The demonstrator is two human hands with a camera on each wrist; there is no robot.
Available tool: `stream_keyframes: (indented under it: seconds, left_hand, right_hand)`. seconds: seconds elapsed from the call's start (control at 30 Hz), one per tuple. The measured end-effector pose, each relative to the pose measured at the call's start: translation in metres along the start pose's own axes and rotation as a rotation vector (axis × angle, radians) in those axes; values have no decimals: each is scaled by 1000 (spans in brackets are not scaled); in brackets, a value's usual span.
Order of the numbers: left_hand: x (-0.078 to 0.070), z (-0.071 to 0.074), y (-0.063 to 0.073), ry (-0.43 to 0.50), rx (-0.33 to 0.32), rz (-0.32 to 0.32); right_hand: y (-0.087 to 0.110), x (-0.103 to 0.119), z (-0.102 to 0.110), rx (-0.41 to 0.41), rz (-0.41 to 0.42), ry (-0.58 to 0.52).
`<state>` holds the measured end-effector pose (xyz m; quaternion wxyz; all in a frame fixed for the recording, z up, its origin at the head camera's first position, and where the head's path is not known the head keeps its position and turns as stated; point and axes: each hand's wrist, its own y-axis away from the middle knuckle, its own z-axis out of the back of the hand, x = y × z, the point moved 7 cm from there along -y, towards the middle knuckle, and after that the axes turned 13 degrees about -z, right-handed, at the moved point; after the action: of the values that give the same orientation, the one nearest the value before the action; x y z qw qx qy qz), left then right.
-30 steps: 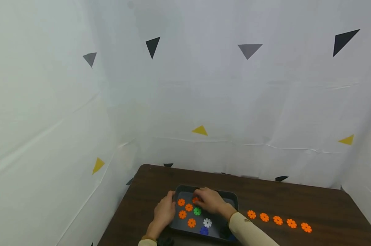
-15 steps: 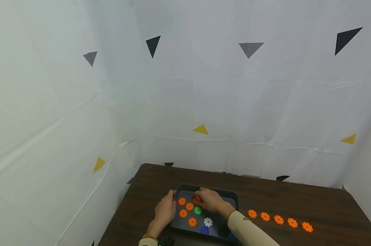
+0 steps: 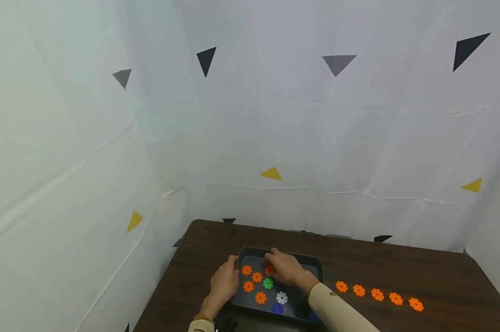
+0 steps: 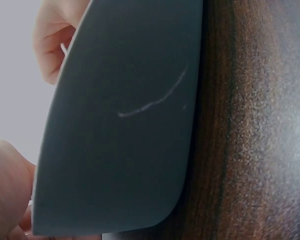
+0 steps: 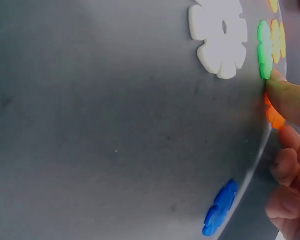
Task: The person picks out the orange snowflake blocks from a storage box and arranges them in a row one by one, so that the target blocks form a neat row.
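A person's right hand (image 3: 284, 267) pinches an orange disc (image 5: 274, 114) inside a dark tray (image 3: 244, 299), a green disc (image 5: 264, 52) just beside the fingertips, as the left hand (image 3: 225, 280), left of that pinch, grips the tray's rim; a row of orange discs (image 3: 377, 292) lines the table (image 3: 399, 265) farther right.

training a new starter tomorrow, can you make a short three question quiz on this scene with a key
1. How many orange discs lie in the row on the table, to the right of the tray?
a) three
b) five
c) eight

2. True or false: the green disc and the white disc both lie inside the tray.

3. The left hand is at the tray's rim. What colour is the disc that the right hand touches with its fingers?

Key:
1. b
2. True
3. Orange
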<state>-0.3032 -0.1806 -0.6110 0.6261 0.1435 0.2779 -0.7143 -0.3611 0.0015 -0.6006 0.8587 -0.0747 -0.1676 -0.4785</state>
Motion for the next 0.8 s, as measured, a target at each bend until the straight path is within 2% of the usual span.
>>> stream_keyframes:
  seconds: [0.17, 0.3, 0.4, 0.57, 0.7, 0.8]
  left_hand:
    - [-2, 0, -1, -2, 4, 5]
    - [0, 0, 0, -8, 2, 4]
    - [2, -2, 0, -2, 10, 15]
    - [5, -2, -1, 24, 15, 18]
    - [4, 1, -1, 19, -2, -9]
    - [5, 3, -1, 6, -4, -7]
  right_hand:
    - [0, -2, 1, -20, 4, 28]
    - [1, -8, 1, 9, -10, -9]
    - [5, -14, 6, -3, -7, -34]
    - [14, -20, 35, -81, 20, -52]
    - [23, -25, 63, -161, 20, -43]
    - [33, -32, 76, -197, 14, -42]
